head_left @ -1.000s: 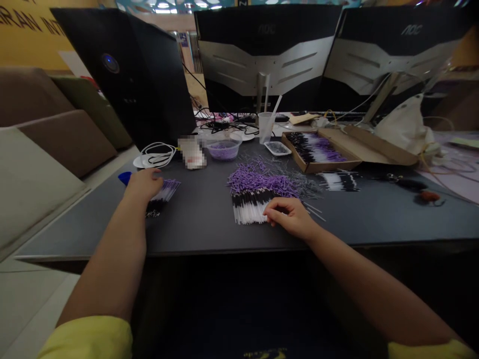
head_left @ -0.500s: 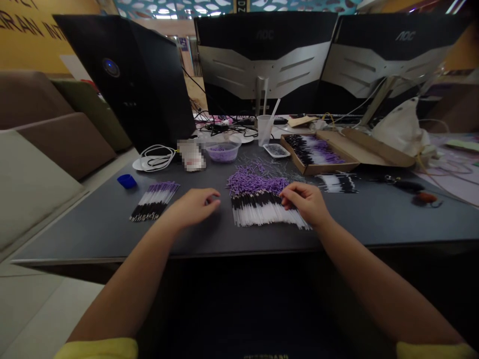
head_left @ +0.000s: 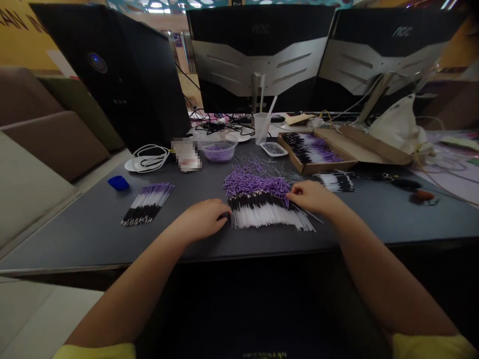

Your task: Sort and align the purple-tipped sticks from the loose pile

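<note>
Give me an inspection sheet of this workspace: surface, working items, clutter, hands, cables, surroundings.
Surface: dark grey tabletop, visible around the items.
Job's things: row of black-and-white sticks, with loose purple pieces along its far side; purple-ended bundle to the left; open cardboard box of sticks.
Clutter: blue object, plastic cup.
Hands: left hand at the row's left end; right hand by the purple pieces; grip unclear.
Cables: white coil left; black tangle behind.
Surroundings: two monitors, black computer tower, brown seating.
</note>
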A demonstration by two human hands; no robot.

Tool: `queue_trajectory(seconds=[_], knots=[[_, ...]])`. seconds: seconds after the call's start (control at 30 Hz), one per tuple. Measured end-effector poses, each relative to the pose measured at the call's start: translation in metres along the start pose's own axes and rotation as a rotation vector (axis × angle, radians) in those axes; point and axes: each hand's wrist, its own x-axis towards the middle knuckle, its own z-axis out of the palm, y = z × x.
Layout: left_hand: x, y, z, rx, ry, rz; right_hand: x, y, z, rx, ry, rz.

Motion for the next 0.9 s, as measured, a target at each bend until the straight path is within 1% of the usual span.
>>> queue_trajectory(seconds=[0.07, 0.17, 0.27, 0.4, 0.53, 0.67, 0.9], knots=[[0.002, 0.003, 0.001, 0.003, -0.008, -0.017, -0.002, -0.004, 0.000, -0.093, -0.042, 0.031], [0.006, 0.004, 0.003, -0.013, -0.029, -0.012, -0.004, -0.011, 0.002, -0.170, -0.063, 0.061], [0.009, 0.001, 0.003, -0.048, -0.037, 0.022, -0.003, -0.014, 0.004, -0.172, -0.063, 0.094], [0.009, -0.006, 0.001, -0.099, -0.045, 0.066, 0.002, -0.012, 0.005, -0.141, -0.076, 0.127], [0.007, -0.011, -0.001, -0.112, -0.040, 0.088, 0.004, -0.009, 0.003, -0.124, -0.086, 0.105], [0.006, -0.014, -0.002, -0.093, -0.008, 0.101, 0.003, -0.010, 0.001, -0.110, -0.059, 0.089], [0.003, -0.012, 0.001, -0.065, -0.005, 0.101, -0.001, -0.013, 0.002, -0.051, -0.020, 0.015]])
